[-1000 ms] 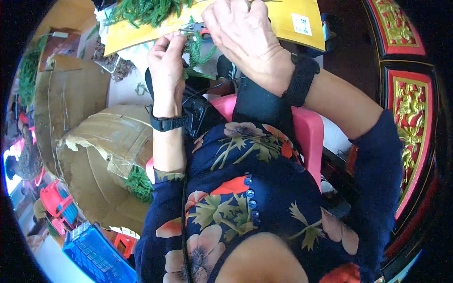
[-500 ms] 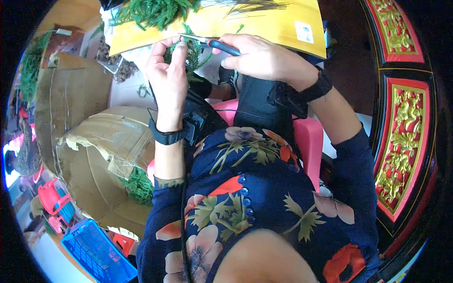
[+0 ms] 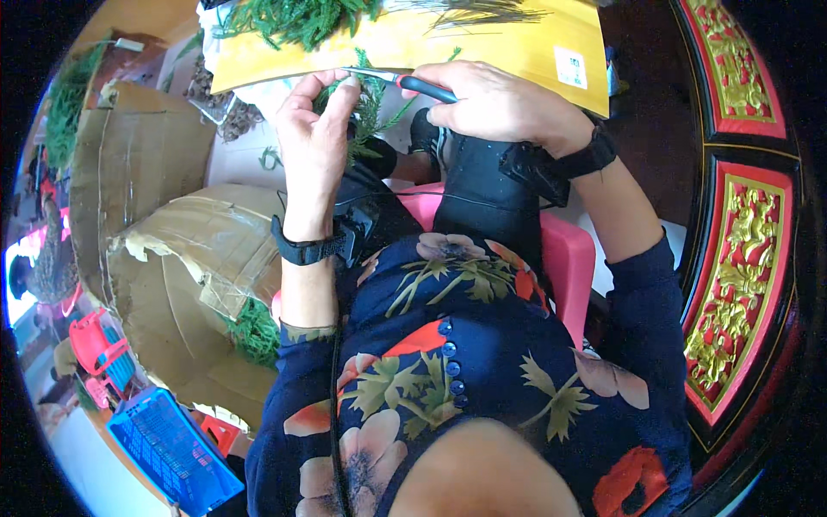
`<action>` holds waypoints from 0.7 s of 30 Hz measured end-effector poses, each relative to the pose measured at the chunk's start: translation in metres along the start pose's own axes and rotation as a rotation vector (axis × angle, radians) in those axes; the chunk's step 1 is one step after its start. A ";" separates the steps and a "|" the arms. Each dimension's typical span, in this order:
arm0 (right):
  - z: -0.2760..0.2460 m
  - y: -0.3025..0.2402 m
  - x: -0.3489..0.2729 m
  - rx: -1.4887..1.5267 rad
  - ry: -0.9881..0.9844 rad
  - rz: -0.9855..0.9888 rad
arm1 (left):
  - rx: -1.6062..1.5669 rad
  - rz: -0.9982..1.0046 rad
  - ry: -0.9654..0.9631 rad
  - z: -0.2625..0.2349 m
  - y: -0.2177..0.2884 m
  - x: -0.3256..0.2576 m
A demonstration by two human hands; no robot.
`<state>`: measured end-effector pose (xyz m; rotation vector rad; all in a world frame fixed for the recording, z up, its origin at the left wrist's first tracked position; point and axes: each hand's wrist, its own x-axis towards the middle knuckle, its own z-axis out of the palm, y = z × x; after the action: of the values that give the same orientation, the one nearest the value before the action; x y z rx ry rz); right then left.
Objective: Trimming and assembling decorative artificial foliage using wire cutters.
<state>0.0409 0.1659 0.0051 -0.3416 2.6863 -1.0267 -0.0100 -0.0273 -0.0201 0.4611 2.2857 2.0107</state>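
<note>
Close to the near edge of a yellow board (image 3: pixel 517 60), my left hand (image 3: pixel 312 138) pinches a green fern-like sprig (image 3: pixel 370 108) between thumb and fingers. My right hand (image 3: pixel 500 103) is closed round a pair of pliers (image 3: pixel 422 87) with black and red handles. Their narrow metal jaws point left and reach the left fingertips at the sprig's end; what lies between the jaws is too small to make out. A heap of green sprigs (image 3: pixel 297 21) rests on the board's far left part. Thin dark wires (image 3: pixel 474 15) lie loose to the right of it.
An open cardboard box (image 3: pixel 155 284) with more greenery (image 3: pixel 254 334) in it stands at my left. A blue crate (image 3: pixel 177 452) is at lower left. Beneath me is a pink stool (image 3: pixel 566 267). Carved red and gold panels (image 3: pixel 743 267) line the right side.
The whole view has shifted slightly, so the board sits a little further right and lower. Both hands keep their grips, and the plier jaws are still at the left fingertips.
</note>
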 end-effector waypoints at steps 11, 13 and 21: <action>0.002 -0.002 -0.006 -0.117 0.166 -0.001 | -0.189 -0.230 -0.102 0.000 -0.002 0.002; 0.003 -0.001 -0.008 -0.116 0.183 -0.015 | -0.211 -0.250 -0.116 0.000 -0.001 0.002; -0.010 0.003 -0.004 0.086 -0.013 -0.018 | -0.254 -0.240 -0.166 -0.007 0.006 0.003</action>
<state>0.0416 0.1757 0.0113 -0.3549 2.6221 -1.1373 -0.0131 -0.0325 -0.0133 0.3047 1.8594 2.0193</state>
